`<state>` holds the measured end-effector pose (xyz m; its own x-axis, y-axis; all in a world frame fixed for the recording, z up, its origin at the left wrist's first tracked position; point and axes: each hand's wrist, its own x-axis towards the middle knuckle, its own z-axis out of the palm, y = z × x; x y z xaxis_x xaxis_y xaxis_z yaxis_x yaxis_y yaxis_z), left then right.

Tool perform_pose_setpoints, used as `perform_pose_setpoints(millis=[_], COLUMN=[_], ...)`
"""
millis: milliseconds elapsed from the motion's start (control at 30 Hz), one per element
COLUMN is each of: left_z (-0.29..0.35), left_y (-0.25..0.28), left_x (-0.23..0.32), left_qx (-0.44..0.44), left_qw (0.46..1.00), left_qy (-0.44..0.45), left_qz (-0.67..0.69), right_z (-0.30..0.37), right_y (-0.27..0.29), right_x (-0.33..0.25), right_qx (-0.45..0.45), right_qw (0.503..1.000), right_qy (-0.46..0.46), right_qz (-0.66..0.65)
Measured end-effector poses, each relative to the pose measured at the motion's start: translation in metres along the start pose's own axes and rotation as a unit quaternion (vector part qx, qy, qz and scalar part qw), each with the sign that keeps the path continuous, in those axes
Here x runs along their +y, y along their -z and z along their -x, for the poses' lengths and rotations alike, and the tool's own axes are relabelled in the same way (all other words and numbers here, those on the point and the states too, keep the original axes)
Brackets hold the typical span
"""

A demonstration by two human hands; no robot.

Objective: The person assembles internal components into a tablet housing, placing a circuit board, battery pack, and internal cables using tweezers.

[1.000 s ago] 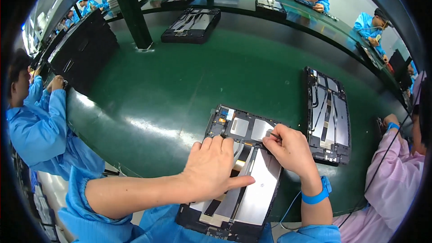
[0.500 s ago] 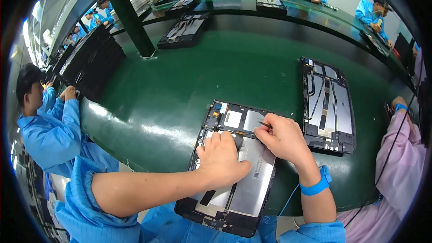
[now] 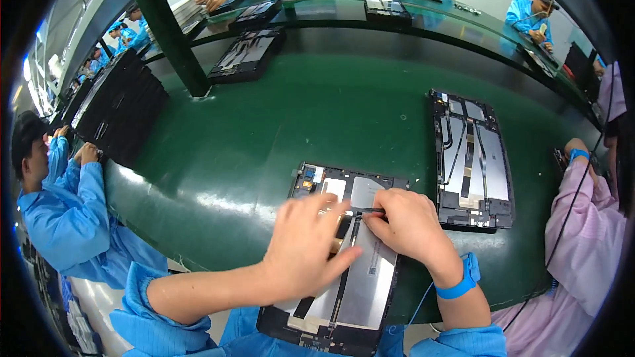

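Note:
An opened tablet (image 3: 368, 294), with silver plates, a black frame and dark ribbon cables, lies in front of me at the table's near edge. My right hand (image 3: 407, 225) pinches a thin dark stick-like tool (image 3: 372, 210); its tip points left over the tablet's upper middle, near a black cable (image 3: 345, 258). What exact kind of tool it is cannot be made out. Above the tablet's left part is my left hand (image 3: 307, 241), slightly blurred, with fingers and thumb apart and nothing visible in it. It hides part of the left plates.
A second opened tablet (image 3: 493, 158) lies to the right on the green table (image 3: 344, 106). Farther off are another tablet (image 3: 248, 56), a green post (image 3: 165, 33) and a stack of black panels (image 3: 122, 109). A blue wrist strap (image 3: 465, 281) trails a cord. Co-workers sit around.
My left hand has lifted from the tablet's plate and its fingers have spread. My right hand has brought the tool lower and leftward over the tablet, toward the black cable. The view has shifted slightly.

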<state>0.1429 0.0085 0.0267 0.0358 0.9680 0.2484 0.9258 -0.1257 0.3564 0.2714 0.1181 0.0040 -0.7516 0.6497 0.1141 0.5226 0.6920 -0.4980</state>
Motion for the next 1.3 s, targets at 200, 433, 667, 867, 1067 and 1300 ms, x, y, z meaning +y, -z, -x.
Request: perform_pose_setpoints(millis=[200,433,667,867,1067,1300], left_z=[0.002,0.002,0.002,0.003,0.0,-0.001], left_y=[-0.033,-0.041,-0.037,-0.041,-0.04,-0.038], left_x=[-0.008,-0.014,-0.014,-0.013,-0.01,-0.007], left_qx=[-0.021,0.0,-0.016,-0.001,-0.012,-0.038], left_qw=[0.991,0.993,0.992,0.991,0.989,0.989], left_qy=[-0.124,-0.118,-0.122,-0.123,-0.131,-0.124], left_qz=[-0.04,0.013,-0.02,-0.055,-0.068,-0.072], right_z=[0.002,0.009,0.013,0.01,0.014,0.015], right_y=[0.004,0.019,0.024,0.024,0.024,0.022], right_x=[-0.003,0.006,0.009,0.012,0.017,0.016], right_qx=[-0.009,-0.053,-0.058,-0.064,-0.053,-0.059], right_qw=[1.0,0.996,0.973,0.981,0.984,0.987], right_qy=[-0.006,-0.029,-0.146,-0.121,-0.102,-0.085], right_qz=[0.012,-0.069,-0.169,-0.141,-0.136,-0.123])
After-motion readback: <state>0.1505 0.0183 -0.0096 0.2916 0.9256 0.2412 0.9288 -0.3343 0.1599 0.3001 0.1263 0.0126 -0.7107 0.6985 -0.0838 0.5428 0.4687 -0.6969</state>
